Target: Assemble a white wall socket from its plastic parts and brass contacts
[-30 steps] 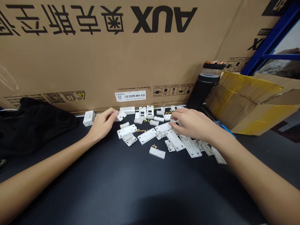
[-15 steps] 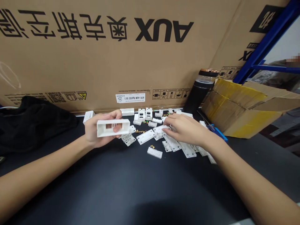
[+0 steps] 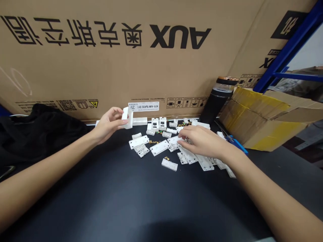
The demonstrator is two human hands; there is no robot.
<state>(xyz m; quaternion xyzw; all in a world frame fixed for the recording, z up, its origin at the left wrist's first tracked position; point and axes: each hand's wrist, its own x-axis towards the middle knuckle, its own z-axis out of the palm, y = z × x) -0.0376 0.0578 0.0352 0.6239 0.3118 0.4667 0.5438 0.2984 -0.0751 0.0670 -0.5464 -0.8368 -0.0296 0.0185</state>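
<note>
Between the thumb and fingers of my left hand [image 3: 109,122] is a white hollow plastic housing [image 3: 129,117], turned up on its end in front of the cardboard. My right hand [image 3: 199,139] hovers low over a spread of white plastic parts, fingers bent, with a gap between thumb and forefinger. Under its fingertips lies a flat white plate [image 3: 174,139], partly covered by the hand. Another flat plate [image 3: 159,148] and a small ridged white block [image 3: 141,150] lie to its left. Two white switch-like housings [image 3: 155,124] stand behind.
A large cardboard box [image 3: 101,74] closes off the back. A black flask [image 3: 214,101] and an opened, yellow-taped carton [image 3: 254,117] stand at the right, near a blue-handled tool [image 3: 237,143]. Black cloth [image 3: 40,137] lies left. Small brass pieces [image 3: 153,142] are scattered among the parts.
My left hand has turned the housing from lying lengthwise to end-up and moved it slightly up and away. My right hand has stayed almost in place over the parts.
</note>
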